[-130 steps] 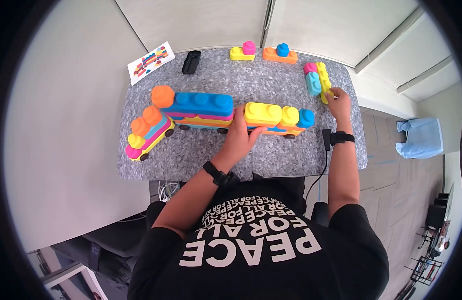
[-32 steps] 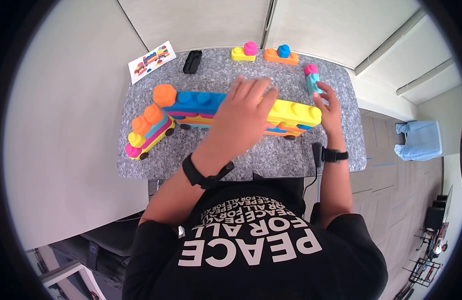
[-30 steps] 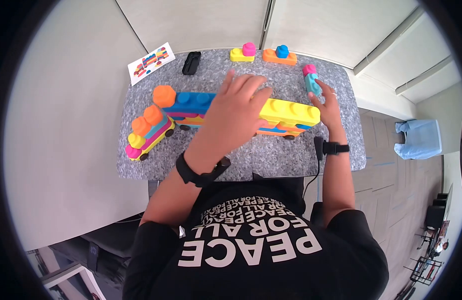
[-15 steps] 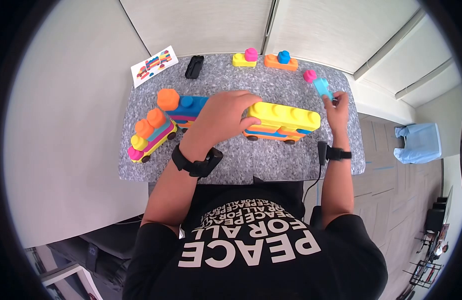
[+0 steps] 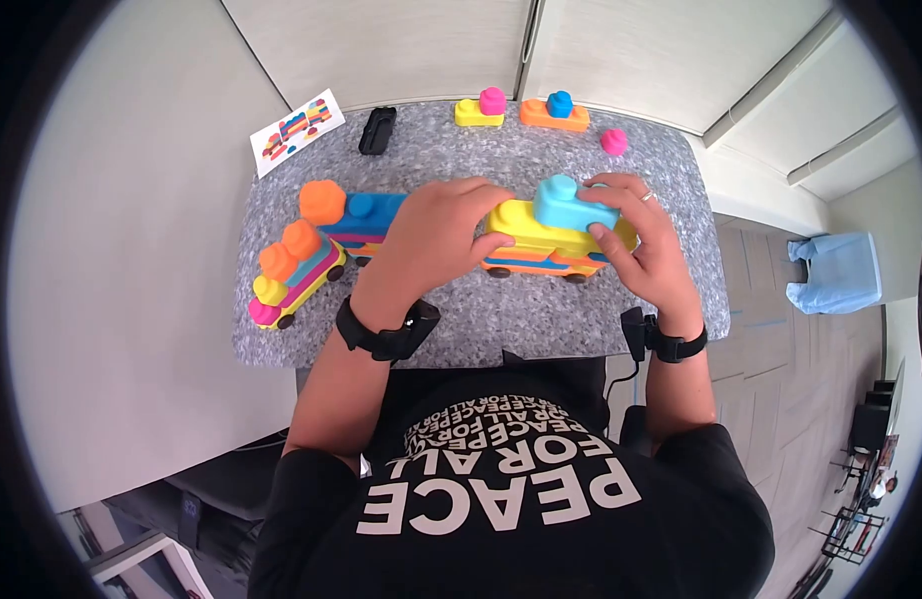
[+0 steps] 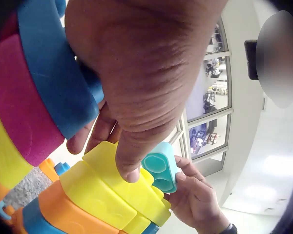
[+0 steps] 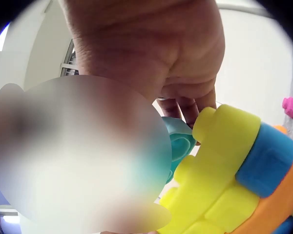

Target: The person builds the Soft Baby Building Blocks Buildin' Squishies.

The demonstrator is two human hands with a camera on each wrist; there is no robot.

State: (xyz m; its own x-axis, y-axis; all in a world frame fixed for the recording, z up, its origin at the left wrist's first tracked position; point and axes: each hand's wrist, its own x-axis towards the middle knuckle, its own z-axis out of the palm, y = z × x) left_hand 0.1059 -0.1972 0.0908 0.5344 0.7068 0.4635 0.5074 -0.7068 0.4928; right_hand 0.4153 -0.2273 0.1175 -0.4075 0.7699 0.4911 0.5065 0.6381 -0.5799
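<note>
My left hand point(image 5: 436, 235) grips the left end of a long yellow building block point(image 5: 516, 233), thumb on the near side and fingers behind. That block tops a wheeled wagon of orange, blue and yellow blocks point(image 5: 541, 262). My right hand point(image 5: 652, 250) pinches a light blue block point(image 5: 571, 207) over the yellow one. In the left wrist view the light blue block point(image 6: 158, 165) is tilted, its hollow underside showing. Blur covers part of it in the right wrist view. Left of my left hand stands a blue-topped wagon point(image 5: 381, 212), partly hidden.
A small block car point(image 5: 299, 278) stands at the left. Along the back lie a picture card point(image 5: 299, 133), a black case point(image 5: 378, 131), yellow-and-pink blocks point(image 5: 479, 113), orange-and-blue blocks point(image 5: 554, 116) and a pink block point(image 5: 614, 142). The speckled tabletop point(image 5: 541, 324) ends near my body.
The long yellow block went from the right of the table onto the wagon. My right hand then took the light blue block and brought it over; the wagon now stands apart from the blue-topped one.
</note>
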